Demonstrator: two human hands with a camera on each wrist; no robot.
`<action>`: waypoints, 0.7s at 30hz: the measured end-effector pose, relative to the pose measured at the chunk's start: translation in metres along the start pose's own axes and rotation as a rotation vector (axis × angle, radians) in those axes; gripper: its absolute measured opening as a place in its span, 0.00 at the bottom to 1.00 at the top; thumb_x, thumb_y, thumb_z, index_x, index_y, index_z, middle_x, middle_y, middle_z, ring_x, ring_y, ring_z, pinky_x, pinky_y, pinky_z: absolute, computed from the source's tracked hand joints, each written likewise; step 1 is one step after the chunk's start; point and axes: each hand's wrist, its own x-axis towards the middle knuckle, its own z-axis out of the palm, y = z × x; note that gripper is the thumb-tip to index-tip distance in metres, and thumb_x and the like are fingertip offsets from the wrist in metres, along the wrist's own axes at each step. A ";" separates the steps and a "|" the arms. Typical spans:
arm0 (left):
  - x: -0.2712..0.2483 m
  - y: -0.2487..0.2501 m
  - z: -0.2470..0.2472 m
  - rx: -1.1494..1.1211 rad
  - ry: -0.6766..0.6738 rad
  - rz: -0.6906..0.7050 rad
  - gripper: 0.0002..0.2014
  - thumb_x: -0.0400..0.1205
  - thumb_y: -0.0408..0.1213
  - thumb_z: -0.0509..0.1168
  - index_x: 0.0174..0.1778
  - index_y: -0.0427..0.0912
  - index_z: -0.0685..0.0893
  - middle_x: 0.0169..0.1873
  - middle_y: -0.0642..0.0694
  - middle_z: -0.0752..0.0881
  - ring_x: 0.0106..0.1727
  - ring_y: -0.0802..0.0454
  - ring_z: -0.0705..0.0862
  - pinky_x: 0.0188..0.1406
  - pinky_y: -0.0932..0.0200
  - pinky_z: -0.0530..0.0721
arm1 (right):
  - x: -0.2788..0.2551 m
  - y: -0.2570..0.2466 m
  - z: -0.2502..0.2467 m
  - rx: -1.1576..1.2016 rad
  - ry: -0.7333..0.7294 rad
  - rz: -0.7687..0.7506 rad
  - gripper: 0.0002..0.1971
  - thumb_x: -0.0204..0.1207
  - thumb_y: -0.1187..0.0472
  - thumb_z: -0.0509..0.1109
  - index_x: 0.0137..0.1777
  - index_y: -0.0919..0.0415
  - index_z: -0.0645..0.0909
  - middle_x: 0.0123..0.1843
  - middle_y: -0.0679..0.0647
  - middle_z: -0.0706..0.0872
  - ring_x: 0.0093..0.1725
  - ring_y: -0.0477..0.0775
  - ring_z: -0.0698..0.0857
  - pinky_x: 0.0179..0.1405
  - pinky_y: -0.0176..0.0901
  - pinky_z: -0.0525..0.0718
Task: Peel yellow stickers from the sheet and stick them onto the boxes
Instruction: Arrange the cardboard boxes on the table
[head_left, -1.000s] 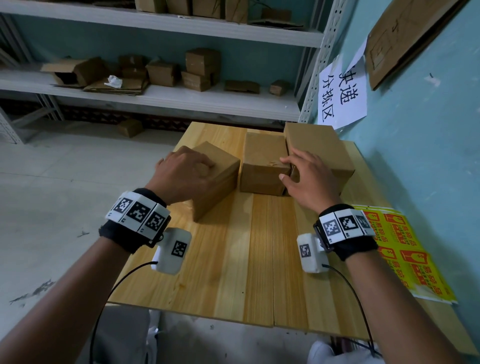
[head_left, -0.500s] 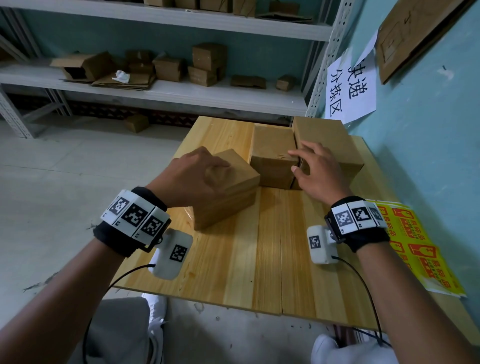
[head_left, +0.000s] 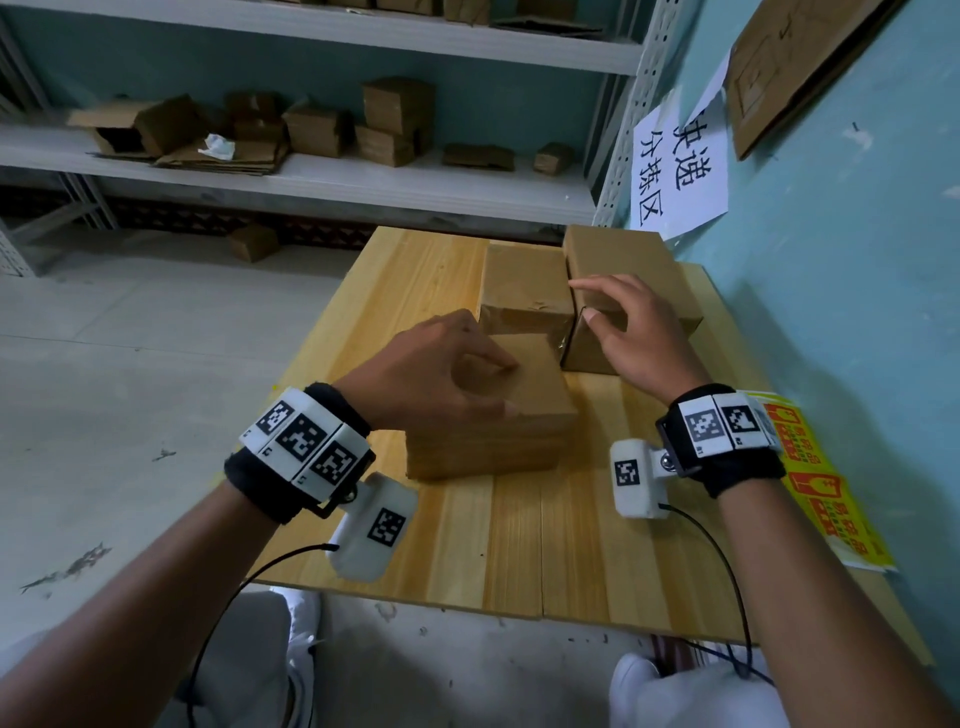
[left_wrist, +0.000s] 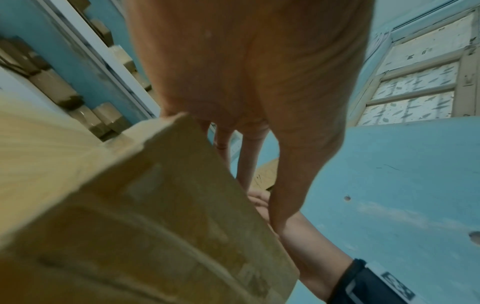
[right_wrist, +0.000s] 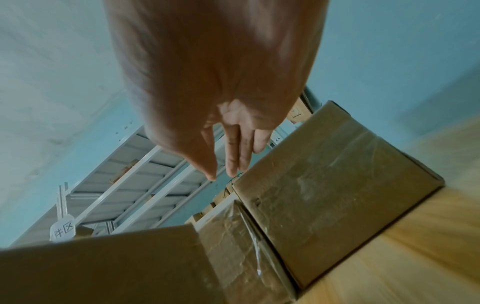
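Three plain cardboard boxes stand on the wooden table (head_left: 519, 545). My left hand (head_left: 506, 387) arches over the near box (head_left: 540, 415) and grips its top left part, thumb and forefinger on the top face. The left wrist view shows that box (left_wrist: 155, 205) blurred, with my fingers past its edge. My right hand (head_left: 584, 299) hovers with relaxed fingers over the near left corner of the right box (head_left: 639, 260), beside the middle box (head_left: 524, 291). In the right wrist view its fingertips (right_wrist: 231, 172) sit just off the right box (right_wrist: 337, 185). The yellow sticker sheet (head_left: 826, 493) lies at the table's right edge.
A teal wall (head_left: 831, 260) with a paper sign (head_left: 675, 171) runs close along the table's right side. White metal shelves (head_left: 337, 182) with more cardboard boxes stand behind the table. Bare concrete floor (head_left: 130, 364) lies to the left.
My left hand has turned the near box and slid it right, up against the middle box. My right hand has lifted from the seam between the two far boxes.
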 end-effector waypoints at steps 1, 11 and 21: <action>0.002 0.003 0.002 -0.008 -0.005 0.015 0.23 0.75 0.58 0.71 0.67 0.59 0.81 0.63 0.55 0.76 0.62 0.56 0.74 0.57 0.59 0.74 | -0.002 0.000 -0.002 0.009 0.007 -0.005 0.17 0.85 0.64 0.64 0.72 0.54 0.81 0.70 0.52 0.80 0.69 0.45 0.75 0.64 0.34 0.68; 0.017 0.027 0.021 -0.060 -0.002 0.131 0.15 0.79 0.50 0.70 0.62 0.59 0.83 0.59 0.59 0.74 0.60 0.59 0.74 0.57 0.62 0.71 | -0.026 0.013 -0.032 0.198 0.095 0.057 0.15 0.84 0.64 0.65 0.69 0.56 0.82 0.67 0.52 0.83 0.66 0.45 0.82 0.69 0.37 0.79; 0.026 0.053 0.028 -0.026 0.130 0.253 0.16 0.79 0.46 0.68 0.64 0.53 0.82 0.64 0.53 0.79 0.62 0.58 0.76 0.57 0.66 0.72 | -0.071 0.048 -0.075 0.144 0.242 0.245 0.13 0.82 0.66 0.66 0.63 0.56 0.85 0.62 0.48 0.87 0.54 0.41 0.84 0.51 0.19 0.77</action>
